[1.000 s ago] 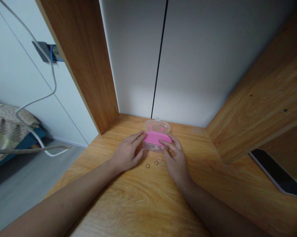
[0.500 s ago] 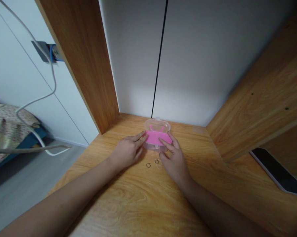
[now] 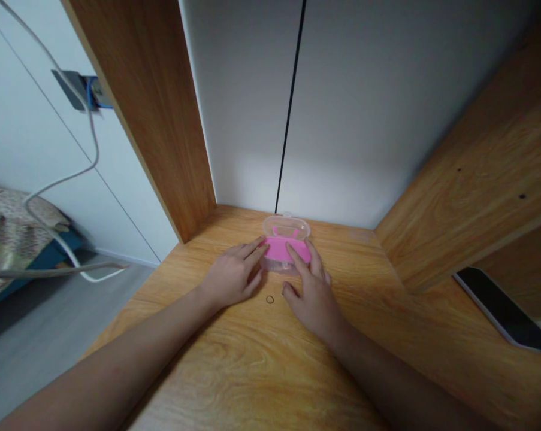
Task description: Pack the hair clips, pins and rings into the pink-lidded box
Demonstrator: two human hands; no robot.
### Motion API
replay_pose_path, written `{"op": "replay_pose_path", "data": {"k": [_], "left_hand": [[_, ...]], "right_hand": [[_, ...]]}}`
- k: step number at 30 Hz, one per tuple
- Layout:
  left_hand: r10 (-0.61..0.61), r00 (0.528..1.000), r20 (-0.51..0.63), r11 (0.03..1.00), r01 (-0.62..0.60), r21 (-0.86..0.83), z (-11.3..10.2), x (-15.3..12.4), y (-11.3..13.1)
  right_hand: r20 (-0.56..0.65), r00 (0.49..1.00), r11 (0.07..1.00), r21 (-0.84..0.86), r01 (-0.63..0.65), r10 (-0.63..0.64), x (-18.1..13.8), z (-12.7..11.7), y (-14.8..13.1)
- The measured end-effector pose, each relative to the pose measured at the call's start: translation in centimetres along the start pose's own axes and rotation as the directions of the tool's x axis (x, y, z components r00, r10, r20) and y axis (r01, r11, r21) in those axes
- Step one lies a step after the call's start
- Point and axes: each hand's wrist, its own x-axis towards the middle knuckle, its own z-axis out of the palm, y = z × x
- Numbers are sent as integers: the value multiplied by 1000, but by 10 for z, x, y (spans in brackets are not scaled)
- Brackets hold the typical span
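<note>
A small clear plastic box (image 3: 277, 266) sits on the wooden surface with its clear lid (image 3: 286, 227) swung up and back. Pink handle pieces show at the lid. Across the box's top lies a flat pink tray (image 3: 279, 248). My left hand (image 3: 232, 274) grips the tray's left end, fingers closed around its edge. My right hand (image 3: 313, 292) is open, with its index finger flat on the tray, other fingers along its right end and the thumb apart. A thin dark elastic band (image 3: 269, 299) lies in front of the box between my hands.
A white panel (image 3: 333, 149) stands behind the box, with wooden boards (image 3: 139, 108) on both sides. A dark-screened phone (image 3: 504, 308) lies at the right. A white cable (image 3: 94, 137) hangs at the left, near a wall socket (image 3: 100, 93).
The pink tray's right side has gone down level onto the box. My right hand has shifted slightly left, its thumb leaving the box front and covering the other small bands.
</note>
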Motion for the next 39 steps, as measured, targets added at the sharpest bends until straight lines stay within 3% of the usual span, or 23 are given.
{"op": "replay_pose_path", "data": {"k": [10, 13, 22, 30, 39], "left_hand": [[27, 999, -19, 999, -27, -28, 0, 0, 0], [28, 1000, -9, 1000, -28, -10, -1, 0, 1], [39, 999, 8, 999, -39, -34, 0, 0, -1], [-34, 998, 47, 987, 41, -156, -3, 4, 1], [-53, 993, 101, 995, 61, -79, -11, 5, 5]], "right_hand": [[-185, 972, 945, 318, -77, 142, 5, 3, 7], [-188, 965, 923, 372, -103, 184, 6, 6, 11], [-136, 982, 982, 155, -112, 133, 0, 13, 11], [-115, 985, 990, 77, -118, 126, 1, 9, 8], [1, 999, 999, -32, -42, 42, 4, -3, 7]]}}
